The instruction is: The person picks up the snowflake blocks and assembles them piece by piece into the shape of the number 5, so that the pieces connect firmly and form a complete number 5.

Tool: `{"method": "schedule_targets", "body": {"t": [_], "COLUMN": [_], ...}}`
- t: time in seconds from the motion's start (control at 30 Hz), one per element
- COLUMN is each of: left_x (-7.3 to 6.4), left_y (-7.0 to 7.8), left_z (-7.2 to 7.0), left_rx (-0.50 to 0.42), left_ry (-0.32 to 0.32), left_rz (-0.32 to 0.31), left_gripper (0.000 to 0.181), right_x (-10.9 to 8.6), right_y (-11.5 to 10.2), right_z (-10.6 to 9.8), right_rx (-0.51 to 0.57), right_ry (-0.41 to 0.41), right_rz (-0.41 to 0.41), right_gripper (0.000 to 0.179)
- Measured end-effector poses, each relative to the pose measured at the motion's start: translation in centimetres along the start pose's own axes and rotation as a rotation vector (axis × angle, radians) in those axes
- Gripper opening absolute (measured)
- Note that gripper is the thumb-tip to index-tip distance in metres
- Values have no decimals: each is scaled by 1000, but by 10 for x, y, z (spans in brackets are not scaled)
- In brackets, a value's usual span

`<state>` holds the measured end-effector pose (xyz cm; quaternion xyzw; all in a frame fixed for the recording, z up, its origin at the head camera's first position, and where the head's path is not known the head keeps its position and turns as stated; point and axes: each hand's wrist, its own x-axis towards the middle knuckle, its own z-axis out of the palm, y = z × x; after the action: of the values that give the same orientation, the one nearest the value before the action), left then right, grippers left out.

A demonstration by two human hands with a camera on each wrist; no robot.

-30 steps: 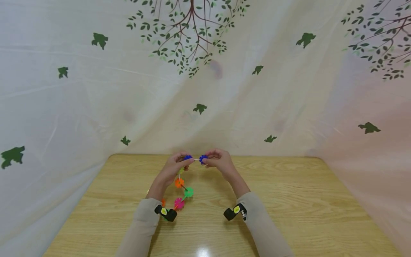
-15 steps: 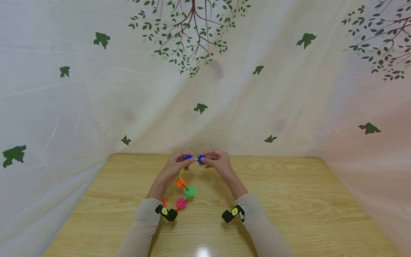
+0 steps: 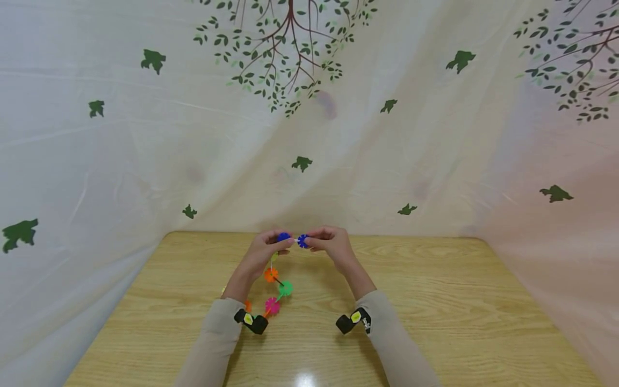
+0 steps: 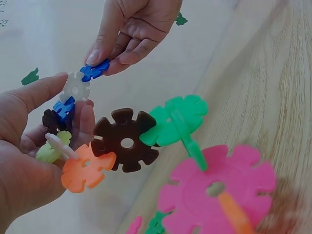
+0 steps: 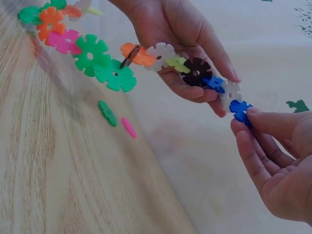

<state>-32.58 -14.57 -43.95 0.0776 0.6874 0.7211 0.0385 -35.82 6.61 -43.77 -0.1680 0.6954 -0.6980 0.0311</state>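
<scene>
A chain of coloured, notched snowflake discs hangs from my left hand (image 3: 261, 252), which pinches it near its upper end. In the left wrist view, my left thumb lies against a white disc (image 4: 75, 87); a small blue disc (image 4: 64, 109) and a dark brown one sit within the hand. My right hand (image 5: 285, 165) pinches another blue disc (image 5: 241, 111) between thumb and fingers. Its edge meets the white disc's edge; whether their slots interlock I cannot tell. Further along the chain come orange (image 3: 271, 274), green (image 3: 286, 288) and pink (image 3: 272, 306) discs. The left forearm partly hides the chain.
Both hands are near the far edge of the wooden table (image 3: 435, 312). Behind it hangs a pale cloth (image 3: 358, 177) printed with trees and leaves. A green disc (image 5: 107, 113) and a pink disc (image 5: 128, 127) appear edge-on, apart from the chain.
The right hand has moved slightly left, then a touch back right, so its blue disc is a little nearer the left hand than a second ago. The left hand has barely moved.
</scene>
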Motion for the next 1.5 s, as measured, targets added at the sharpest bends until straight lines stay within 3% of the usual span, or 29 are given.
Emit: {"method": "schedule_targets", "body": {"t": [0.8,1.23,1.5], "left_x": [-2,-2,-4], "left_y": [0,4,7], "left_z": [4,6,2], "left_rx": [11,36,62], "left_ry": [32,48,-5], "left_rz": [2,18,18], "left_gripper": [29,32,30], "right_x": [-1,-2,-2], "right_y": [-6,-6,-5], "right_z": [-1,3,4], "right_rx": [27,31,68], "right_ry": [17,32,7], "right_rz": [11,5,9], "right_gripper": [22,22,24]}}
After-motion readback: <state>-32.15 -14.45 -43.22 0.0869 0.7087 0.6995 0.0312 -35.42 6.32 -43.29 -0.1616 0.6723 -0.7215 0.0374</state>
